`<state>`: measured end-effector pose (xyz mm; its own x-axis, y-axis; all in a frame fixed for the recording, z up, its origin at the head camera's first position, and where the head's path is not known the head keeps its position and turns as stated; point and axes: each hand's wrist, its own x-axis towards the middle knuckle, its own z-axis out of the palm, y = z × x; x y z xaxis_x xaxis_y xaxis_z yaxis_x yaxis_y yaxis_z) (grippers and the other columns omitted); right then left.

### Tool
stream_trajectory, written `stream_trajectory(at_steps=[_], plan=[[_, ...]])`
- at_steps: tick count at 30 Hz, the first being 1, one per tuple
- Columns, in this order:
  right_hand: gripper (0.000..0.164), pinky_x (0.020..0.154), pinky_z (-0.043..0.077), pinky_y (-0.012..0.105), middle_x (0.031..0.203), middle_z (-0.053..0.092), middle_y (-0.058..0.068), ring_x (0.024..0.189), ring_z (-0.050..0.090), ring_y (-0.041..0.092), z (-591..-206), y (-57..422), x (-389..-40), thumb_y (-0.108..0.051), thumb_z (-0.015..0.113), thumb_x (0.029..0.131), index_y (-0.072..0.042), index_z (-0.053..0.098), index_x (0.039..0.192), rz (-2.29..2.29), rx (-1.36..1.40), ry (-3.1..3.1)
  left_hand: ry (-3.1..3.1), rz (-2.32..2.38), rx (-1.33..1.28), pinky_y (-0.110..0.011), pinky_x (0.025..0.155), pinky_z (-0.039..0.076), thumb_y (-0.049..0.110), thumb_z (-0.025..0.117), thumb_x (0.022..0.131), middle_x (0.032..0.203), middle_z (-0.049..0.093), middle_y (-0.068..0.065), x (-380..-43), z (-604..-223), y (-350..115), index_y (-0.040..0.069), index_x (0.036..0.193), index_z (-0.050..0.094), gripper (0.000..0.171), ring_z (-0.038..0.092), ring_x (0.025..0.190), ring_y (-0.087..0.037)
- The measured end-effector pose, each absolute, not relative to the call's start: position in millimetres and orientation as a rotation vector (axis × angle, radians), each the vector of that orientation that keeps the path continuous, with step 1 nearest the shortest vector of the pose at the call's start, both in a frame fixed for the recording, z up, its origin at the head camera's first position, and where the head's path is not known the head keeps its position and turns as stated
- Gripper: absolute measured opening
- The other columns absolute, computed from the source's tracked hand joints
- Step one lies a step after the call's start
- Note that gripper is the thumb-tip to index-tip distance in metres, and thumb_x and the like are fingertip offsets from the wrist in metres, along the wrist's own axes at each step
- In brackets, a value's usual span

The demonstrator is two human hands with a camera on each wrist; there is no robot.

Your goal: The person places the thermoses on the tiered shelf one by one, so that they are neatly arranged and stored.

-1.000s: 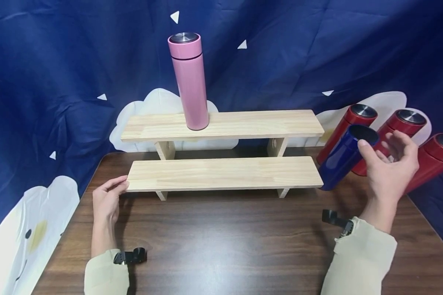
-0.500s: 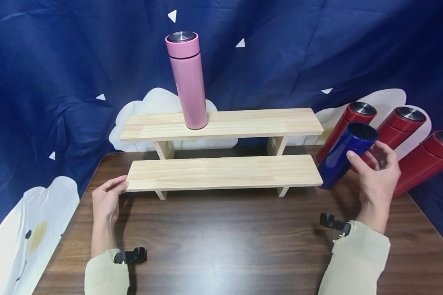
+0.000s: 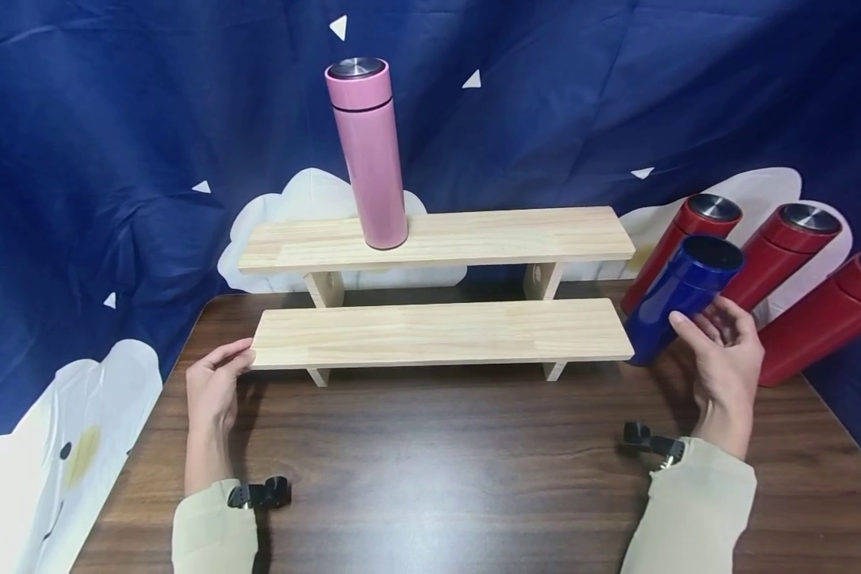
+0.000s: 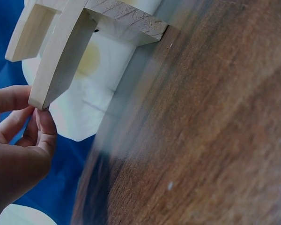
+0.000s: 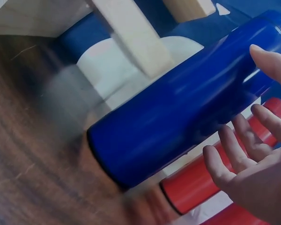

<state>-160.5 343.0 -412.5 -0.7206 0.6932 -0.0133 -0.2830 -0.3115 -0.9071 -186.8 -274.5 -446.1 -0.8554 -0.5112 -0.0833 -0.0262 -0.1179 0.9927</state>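
Note:
My left hand pinches the left end of the lower board of a two-tier wooden shelf. In the left wrist view, the fingers meet the corner of that board. At the shelf's right end stands a dark blue thermos. My right hand is beside the thermos, thumb before it and fingers spread along its right side. The right wrist view has the thumb overlapping the blue thermos and the loosely bent fingertips right at its lower edge. A pink thermos stands on the upper board.
Three red thermoses with steel lids stand at the right, behind and beside the blue one. The brown wooden table extends in front of the shelf. A blue patterned curtain hangs behind.
My right hand has moved left and down toward the blue thermos, its thumb now in front of the body. The left hand keeps its hold on the shelf board.

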Motion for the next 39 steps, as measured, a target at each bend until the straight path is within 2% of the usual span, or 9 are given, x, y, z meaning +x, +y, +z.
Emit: stream_trajectory(at_steps=[12, 18, 22, 28, 30, 35, 39], plan=[[0.063, 0.071, 0.056, 0.016, 0.115, 0.065, 0.000, 0.109, 0.061, 0.015, -439, 350, -159, 0.020, 0.079, 0.073, -0.013, 0.065, 0.125, 2.113, -0.639, -1.429, -1.824, -2.029, 0.583, -0.017, 0.064, 0.053, -0.015, 0.071, 0.083, 0.082, 0.073, 0.002, -188, -444, -276, -0.009, 0.107, 0.075, 0.025, 0.064, 0.070, -0.009], [0.077, 0.078, 0.051, 0.010, 0.137, 0.056, 0.005, 0.128, 0.052, 0.015, -446, 352, -158, 0.009, 0.082, 0.078, -0.015, 0.053, 0.145, 2.125, -0.689, -1.585, -1.850, -2.014, 0.600, -0.017, 0.065, 0.053, -0.014, 0.072, 0.084, 0.083, 0.073, 0.002, -188, -444, -275, -0.008, 0.107, 0.075, 0.025, 0.065, 0.071, -0.009], [0.082, 0.077, 0.051, 0.009, 0.151, 0.046, 0.006, 0.134, 0.047, 0.015, -450, 353, -157, 0.005, 0.083, 0.079, -0.017, 0.049, 0.150, 2.143, -0.702, -1.641, -1.853, -2.017, 0.594, -0.017, 0.065, 0.053, -0.014, 0.072, 0.084, 0.082, 0.073, 0.003, -188, -444, -275, -0.008, 0.107, 0.076, 0.024, 0.065, 0.072, -0.009], [0.088, 0.077, 0.051, 0.009, 0.153, 0.042, 0.008, 0.135, 0.046, 0.015, -456, 355, -158, 0.003, 0.085, 0.078, -0.019, 0.045, 0.153, 2.138, -0.685, -1.725, -1.865, -2.008, 0.594, -0.017, 0.065, 0.053, -0.014, 0.072, 0.084, 0.083, 0.073, 0.003, -187, -443, -275, -0.008, 0.108, 0.075, 0.025, 0.064, 0.072, -0.009], [0.089, 0.081, 0.050, 0.009, 0.155, 0.041, 0.007, 0.137, 0.045, 0.015, -458, 355, -158, -0.001, 0.086, 0.079, -0.020, 0.043, 0.154, 2.110, -0.695, -1.784, -1.868, -2.003, 0.599, -0.017, 0.065, 0.053, -0.014, 0.072, 0.084, 0.083, 0.073, 0.003, -187, -443, -274, -0.009, 0.108, 0.075, 0.025, 0.064, 0.072, -0.009], [0.091, 0.106, 0.039, 0.017, 0.163, 0.032, 0.006, 0.147, 0.034, 0.022, -460, 356, -159, -0.014, 0.087, 0.081, -0.025, 0.038, 0.157, 2.035, -0.739, -1.939, -1.853, -2.011, 0.608, -0.017, 0.065, 0.053, -0.014, 0.072, 0.084, 0.083, 0.073, 0.003, -186, -443, -274, -0.008, 0.108, 0.075, 0.025, 0.064, 0.072, -0.009], [0.091, 0.104, 0.040, 0.016, 0.163, 0.031, 0.009, 0.147, 0.033, 0.024, -462, 357, -160, -0.014, 0.087, 0.082, -0.025, 0.037, 0.158, 2.012, -0.729, -1.967, -1.864, -2.009, 0.613, -0.017, 0.066, 0.053, -0.013, 0.072, 0.084, 0.085, 0.072, 0.002, -187, -445, -275, -0.009, 0.111, 0.074, 0.027, 0.065, 0.073, -0.009]])
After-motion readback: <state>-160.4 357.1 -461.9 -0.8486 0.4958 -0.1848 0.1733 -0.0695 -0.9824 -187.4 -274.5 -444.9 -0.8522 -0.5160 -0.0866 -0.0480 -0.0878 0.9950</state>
